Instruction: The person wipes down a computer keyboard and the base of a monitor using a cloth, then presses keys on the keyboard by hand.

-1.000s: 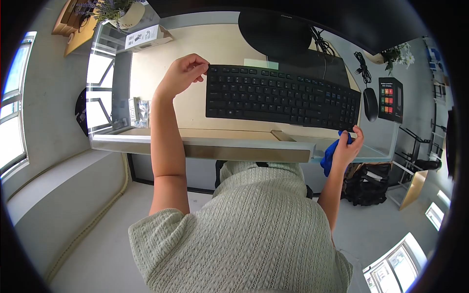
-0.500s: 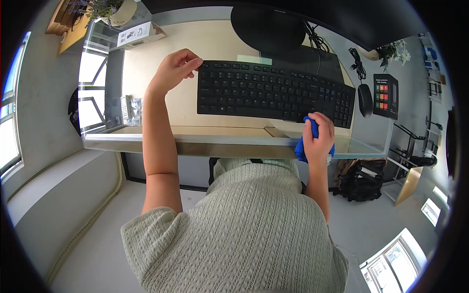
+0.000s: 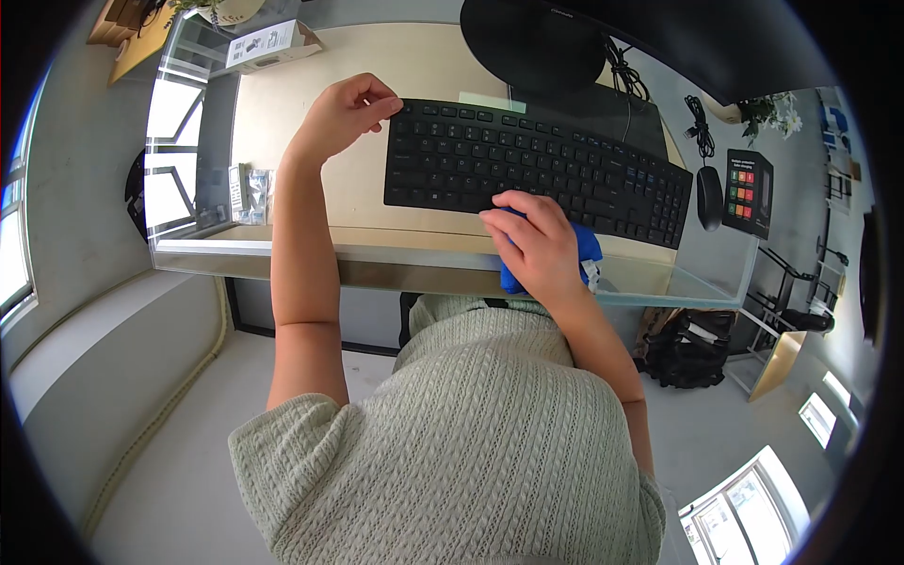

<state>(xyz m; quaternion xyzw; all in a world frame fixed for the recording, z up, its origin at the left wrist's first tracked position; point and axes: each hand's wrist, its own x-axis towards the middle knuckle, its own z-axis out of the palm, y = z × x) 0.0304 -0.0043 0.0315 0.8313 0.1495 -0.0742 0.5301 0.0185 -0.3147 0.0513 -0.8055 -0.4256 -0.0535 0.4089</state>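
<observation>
A black keyboard (image 3: 527, 160) lies slightly slanted across the desk. My left hand (image 3: 350, 115) pinches its upper left corner between thumb and fingers. Under and around my right hand (image 3: 539, 243) is a bunched blue cloth (image 3: 588, 247), with a small white tag on its right side. The fingers of that hand are bent over the cloth at the keyboard's lower edge, near the middle. Part of the cloth is hidden by the palm.
Right of the keyboard lie a black mouse (image 3: 709, 199) and a black box with coloured squares (image 3: 749, 193). A monitor stand (image 3: 532, 47) is behind it. At left are a white box (image 3: 268, 47) and a clear plastic packet (image 3: 252, 195). The glass desk edge (image 3: 424, 259) runs in front.
My right hand has slid left along the keyboard's lower edge with the blue cloth. My left hand stays at the keyboard's corner. The whole view has shifted slightly.
</observation>
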